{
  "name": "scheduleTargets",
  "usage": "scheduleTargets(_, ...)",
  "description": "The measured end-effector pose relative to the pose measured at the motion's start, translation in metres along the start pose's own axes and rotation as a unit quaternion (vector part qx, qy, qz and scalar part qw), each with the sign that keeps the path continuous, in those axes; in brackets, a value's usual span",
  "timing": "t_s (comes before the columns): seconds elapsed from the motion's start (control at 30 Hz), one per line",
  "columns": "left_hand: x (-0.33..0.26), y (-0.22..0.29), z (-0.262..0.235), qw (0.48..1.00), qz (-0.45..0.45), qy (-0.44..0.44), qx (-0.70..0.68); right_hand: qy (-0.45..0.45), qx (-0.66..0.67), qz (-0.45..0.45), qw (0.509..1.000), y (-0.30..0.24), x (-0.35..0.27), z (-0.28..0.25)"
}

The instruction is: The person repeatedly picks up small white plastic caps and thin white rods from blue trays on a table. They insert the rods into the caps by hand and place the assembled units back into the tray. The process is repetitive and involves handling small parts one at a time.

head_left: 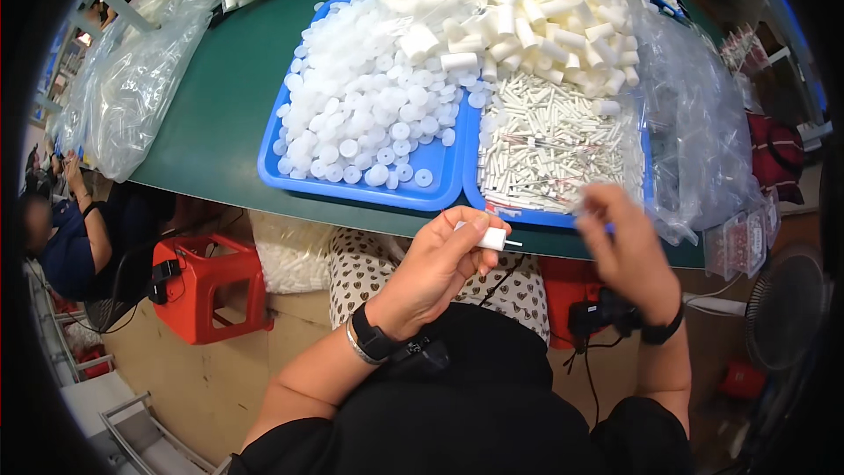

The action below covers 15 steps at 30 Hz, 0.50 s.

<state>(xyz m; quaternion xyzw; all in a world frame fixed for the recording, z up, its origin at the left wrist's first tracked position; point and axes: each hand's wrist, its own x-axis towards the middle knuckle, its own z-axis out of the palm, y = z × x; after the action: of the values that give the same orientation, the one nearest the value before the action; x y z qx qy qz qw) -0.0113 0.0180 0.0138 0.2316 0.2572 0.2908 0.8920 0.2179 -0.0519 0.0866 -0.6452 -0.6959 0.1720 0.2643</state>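
My left hand [448, 251] is closed around a short white cylinder [491, 238], held just off the table's near edge. A thin white stick [513, 244] pokes out of the cylinder's right end. My right hand [620, 233] hovers at the near right corner of the tray of small white sticks [545, 145]; its fingers are smeared by motion, so whether they grip anything is unclear. To the left, a blue tray [352, 196] holds a heap of translucent white round discs [378, 114]. Larger cream cylinders [563, 31] spill from a clear bag beyond the sticks.
The trays rest on a green table [211, 114]. Clear plastic bags [694, 114] lie at the right, with a clear box [738, 237] of small parts nearby. A red stool [211, 290] stands lower left, a fan [787, 308] lower right. Another person [75, 237] sits at the far left.
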Motion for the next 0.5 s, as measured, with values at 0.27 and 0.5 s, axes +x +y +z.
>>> scheduleTargets(0.27, -0.003, -0.011, 0.002, 0.995, 0.065, 0.006, 0.073, -0.007, 0.064, -0.072, 0.995, -0.017, -0.011, 0.054)
scheduleTargets(0.5, -0.007, -0.024, 0.002, 0.972, 0.157, 0.041, 0.171, -0.007, 0.099, -0.043, 0.994, -0.017, -0.013, 0.071)
